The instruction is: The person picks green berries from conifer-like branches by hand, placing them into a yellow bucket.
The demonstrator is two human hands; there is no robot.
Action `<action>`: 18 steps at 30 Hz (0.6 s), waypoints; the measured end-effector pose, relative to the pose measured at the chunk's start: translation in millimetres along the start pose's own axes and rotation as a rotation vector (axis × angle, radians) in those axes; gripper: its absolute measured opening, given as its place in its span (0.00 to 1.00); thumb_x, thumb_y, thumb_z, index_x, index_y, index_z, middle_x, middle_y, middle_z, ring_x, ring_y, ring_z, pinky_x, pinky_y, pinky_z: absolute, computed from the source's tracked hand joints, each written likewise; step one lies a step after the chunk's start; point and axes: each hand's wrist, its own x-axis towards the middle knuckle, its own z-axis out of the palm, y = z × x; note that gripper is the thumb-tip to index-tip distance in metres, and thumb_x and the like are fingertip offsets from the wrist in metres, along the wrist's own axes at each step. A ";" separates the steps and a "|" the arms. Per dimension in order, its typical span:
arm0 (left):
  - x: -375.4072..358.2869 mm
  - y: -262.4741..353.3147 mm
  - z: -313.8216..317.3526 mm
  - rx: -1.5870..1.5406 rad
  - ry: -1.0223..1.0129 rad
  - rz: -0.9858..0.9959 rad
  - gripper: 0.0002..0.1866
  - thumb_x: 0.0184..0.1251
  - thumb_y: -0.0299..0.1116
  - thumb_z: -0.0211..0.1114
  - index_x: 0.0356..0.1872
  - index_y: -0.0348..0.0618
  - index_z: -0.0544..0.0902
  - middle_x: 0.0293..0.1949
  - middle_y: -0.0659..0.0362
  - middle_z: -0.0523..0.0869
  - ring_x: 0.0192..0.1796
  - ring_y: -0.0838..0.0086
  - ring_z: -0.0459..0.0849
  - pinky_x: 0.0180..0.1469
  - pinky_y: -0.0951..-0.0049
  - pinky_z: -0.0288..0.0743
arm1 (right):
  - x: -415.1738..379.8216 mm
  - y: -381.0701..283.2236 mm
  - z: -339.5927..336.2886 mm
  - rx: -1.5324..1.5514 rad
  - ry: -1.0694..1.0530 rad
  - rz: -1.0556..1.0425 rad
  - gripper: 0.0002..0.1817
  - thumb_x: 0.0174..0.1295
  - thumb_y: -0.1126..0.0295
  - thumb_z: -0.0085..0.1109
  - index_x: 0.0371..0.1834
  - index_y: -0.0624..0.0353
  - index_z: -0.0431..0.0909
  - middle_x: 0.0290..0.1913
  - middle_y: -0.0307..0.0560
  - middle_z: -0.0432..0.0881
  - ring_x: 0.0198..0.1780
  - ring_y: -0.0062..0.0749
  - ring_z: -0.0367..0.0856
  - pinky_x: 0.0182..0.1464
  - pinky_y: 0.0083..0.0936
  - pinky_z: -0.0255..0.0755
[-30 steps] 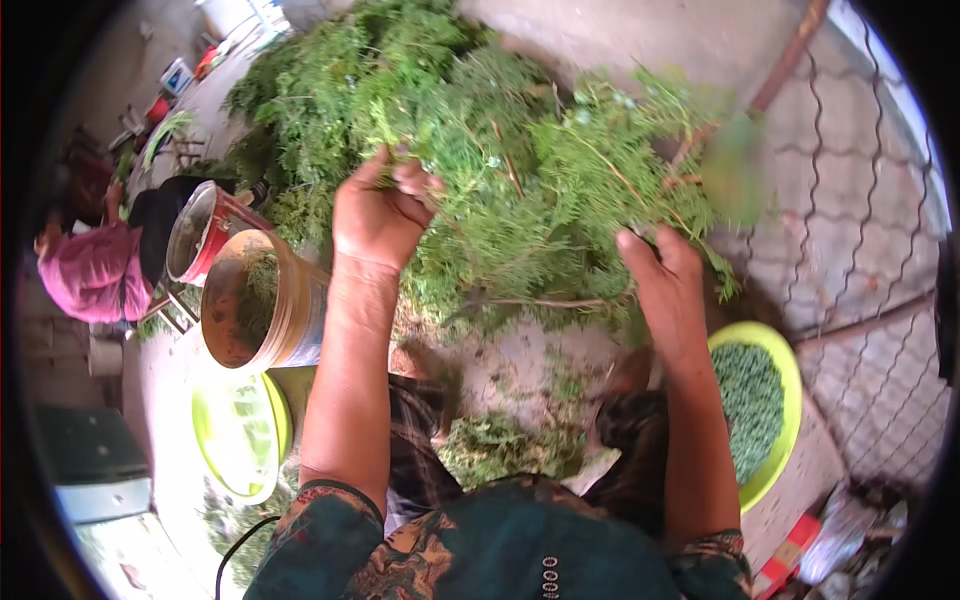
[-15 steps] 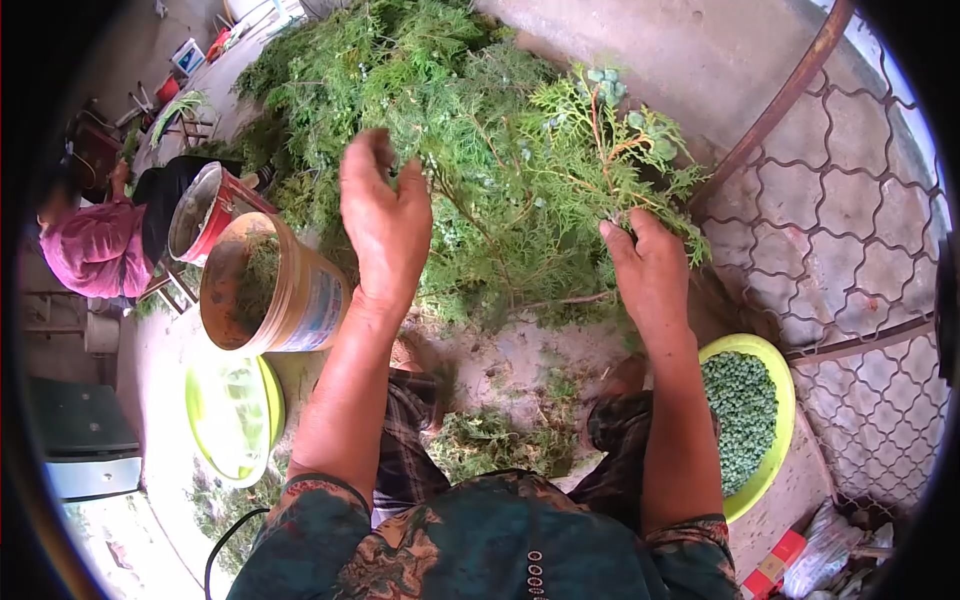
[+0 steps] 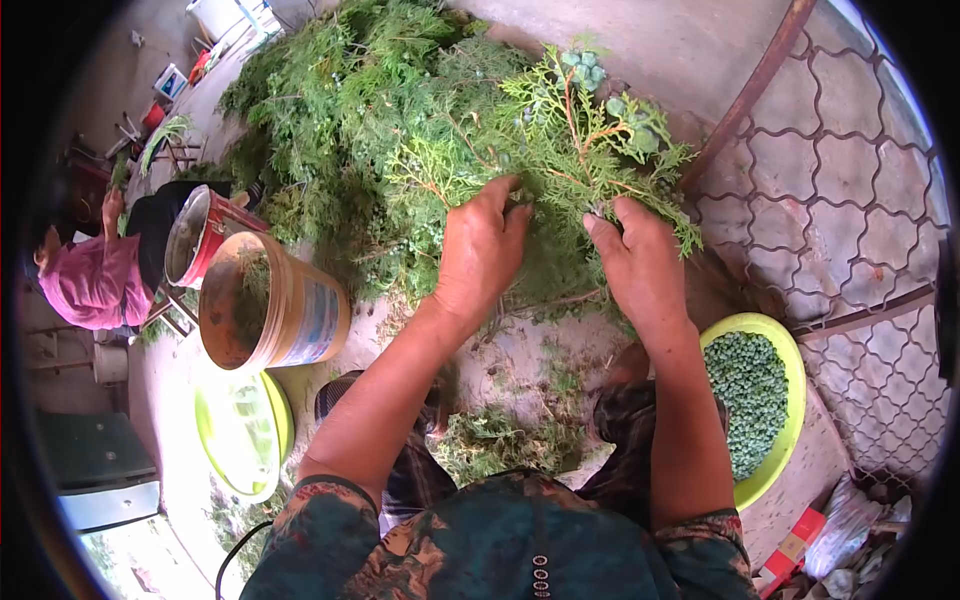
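My right hand [image 3: 642, 255] pinches the lower stem of a cypress sprig [image 3: 590, 150] between thumb and fingers. Flat yellow-green foliage fans out from the stem, with pale blue-green cones [image 3: 583, 70] at the top and right. My left hand [image 3: 483, 240] is just left of this sprig, its thumb and forefinger apart and pointing toward it. I see nothing between those two fingertips; the other fingers are partly hidden. Behind both hands spreads a large heap of cut cypress branches [image 3: 340, 120].
By my right leg stands a yellow-green basin [image 3: 795, 400] of small green cones. To the left are a tan bucket [image 3: 335, 320], a red bucket [image 3: 215, 215] and a lime basin [image 3: 280, 420]. Wire mesh [image 3: 810, 190] borders the right. A person in pink [image 3: 95, 280] sits far left.
My left hand has moved right and slightly down, from over the heap to beside the sprig. My right hand keeps its hold on the sprig, shifting only slightly.
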 end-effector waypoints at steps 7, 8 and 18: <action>-3.5 14.6 0.5 -0.070 0.108 0.111 0.09 0.57 0.25 0.63 0.39 0.35 0.80 0.32 0.46 0.84 0.29 0.58 0.84 0.35 0.67 0.77 | 0.4 7.4 -13.5 0.013 0.025 0.052 0.10 0.57 0.68 0.58 0.29 0.64 0.71 0.27 0.58 0.76 0.33 0.55 0.75 0.36 0.41 0.68; -3.7 17.4 -0.4 -0.054 0.132 0.105 0.09 0.57 0.25 0.63 0.39 0.35 0.81 0.31 0.46 0.84 0.29 0.58 0.84 0.35 0.67 0.77 | 0.4 9.3 -12.8 0.000 0.016 0.065 0.10 0.58 0.67 0.57 0.30 0.64 0.71 0.28 0.58 0.76 0.33 0.56 0.75 0.36 0.42 0.68; -3.3 41.6 -9.5 -0.334 0.223 0.113 0.07 0.65 0.25 0.59 0.43 0.36 0.80 0.33 0.60 0.80 0.29 0.85 0.70 0.29 0.84 0.66 | 3.1 9.0 -12.5 0.114 0.019 0.181 0.15 0.58 0.64 0.58 0.27 0.66 0.68 0.22 0.62 0.72 0.27 0.59 0.72 0.30 0.40 0.65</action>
